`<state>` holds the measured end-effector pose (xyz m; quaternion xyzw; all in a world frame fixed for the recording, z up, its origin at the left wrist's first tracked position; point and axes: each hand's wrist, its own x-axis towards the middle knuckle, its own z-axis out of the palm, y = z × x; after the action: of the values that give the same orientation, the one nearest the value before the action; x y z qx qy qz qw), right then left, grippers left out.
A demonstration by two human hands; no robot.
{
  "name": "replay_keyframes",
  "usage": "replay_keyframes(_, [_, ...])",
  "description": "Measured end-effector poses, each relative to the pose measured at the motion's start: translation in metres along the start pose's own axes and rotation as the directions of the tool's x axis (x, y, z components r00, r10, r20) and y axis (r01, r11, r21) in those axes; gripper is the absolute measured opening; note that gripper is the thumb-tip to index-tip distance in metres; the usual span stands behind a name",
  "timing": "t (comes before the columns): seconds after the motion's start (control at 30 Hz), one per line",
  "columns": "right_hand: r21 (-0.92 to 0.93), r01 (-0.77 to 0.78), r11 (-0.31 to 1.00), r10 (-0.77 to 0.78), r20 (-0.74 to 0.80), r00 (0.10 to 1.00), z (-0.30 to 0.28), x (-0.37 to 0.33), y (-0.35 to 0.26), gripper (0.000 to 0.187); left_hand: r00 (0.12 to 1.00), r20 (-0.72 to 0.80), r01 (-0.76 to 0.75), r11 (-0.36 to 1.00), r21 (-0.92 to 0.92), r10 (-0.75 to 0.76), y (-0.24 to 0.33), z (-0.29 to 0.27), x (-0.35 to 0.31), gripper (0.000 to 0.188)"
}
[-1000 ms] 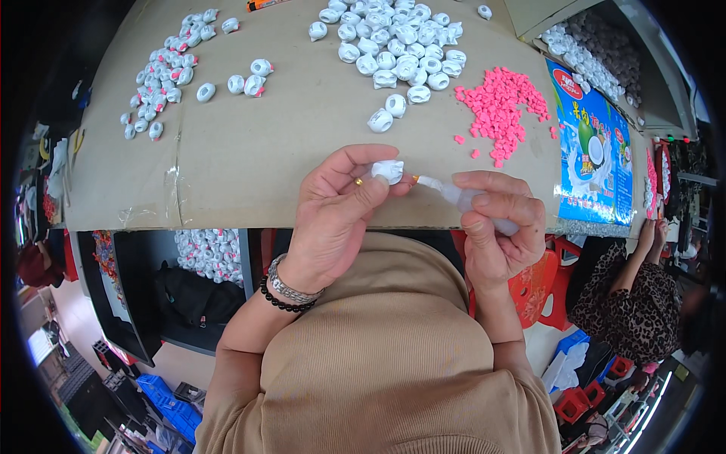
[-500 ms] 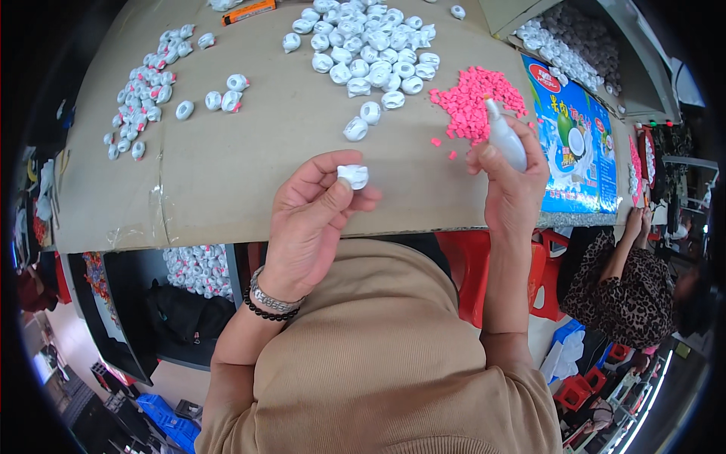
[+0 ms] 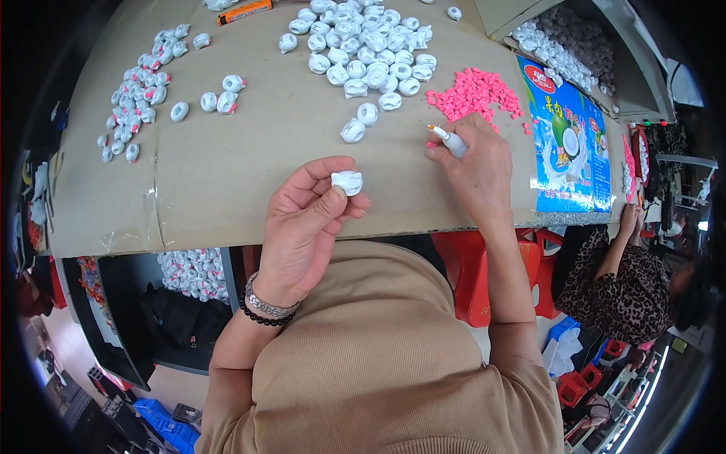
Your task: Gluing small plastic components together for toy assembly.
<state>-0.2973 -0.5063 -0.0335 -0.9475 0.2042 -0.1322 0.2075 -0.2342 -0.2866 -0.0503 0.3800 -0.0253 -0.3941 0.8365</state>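
Observation:
My left hand [image 3: 304,216] pinches a small white piece [image 3: 347,182] with two ear-like points, thumb on its near side. My right hand [image 3: 482,163] is closed around a white squeeze bottle [image 3: 454,144] with a narrow orange-tipped nozzle that points left. Just beyond that hand lies a heap of small pink pieces [image 3: 475,91]; a bit of pink shows by its fingertips, and I cannot tell whether they touch it. Beyond my left hand, two white ring-like pieces [image 3: 353,131] lie apart from a large pile of the same kind [image 3: 370,53].
White pieces with pink parts [image 3: 136,94] form a group at the table's left. An orange tube [image 3: 244,11] lies at the far edge. A blue printed sheet [image 3: 569,144] covers the table's right, beside an open box of white pieces [image 3: 552,53]. Another person [image 3: 616,284] sits at right.
My right hand has moved left and turned, so the bottle's nozzle tips from upright toward the left. My left hand still holds the white piece, now shifted slightly left and down.

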Motion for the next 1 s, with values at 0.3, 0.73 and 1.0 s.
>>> replay_keyframes(0.3, [-0.067, 0.088, 0.994, -0.091, -0.052, 0.994, 0.002, 0.0, -0.007, 0.014, 1.0, 0.024, 0.007, 1.0, -0.009, -0.007, -0.002, -0.002, 0.0, 0.027])
replay_keyframes(0.73, [-0.036, 0.193, 0.981, -0.192, 0.031, 0.981, 0.002, -0.003, -0.014, 0.011, 1.0, 0.02, -0.006, 0.999, -0.052, 0.007, 0.003, -0.007, 0.002, 0.026])
replay_keyframes(1.0, [0.207, 0.105, 0.973, -0.131, 0.115, 0.985, -0.004, 0.003, -0.015, 0.021, 0.997, -0.028, -0.069, 0.997, -0.038, 0.068, 0.009, -0.011, 0.001, 0.026])
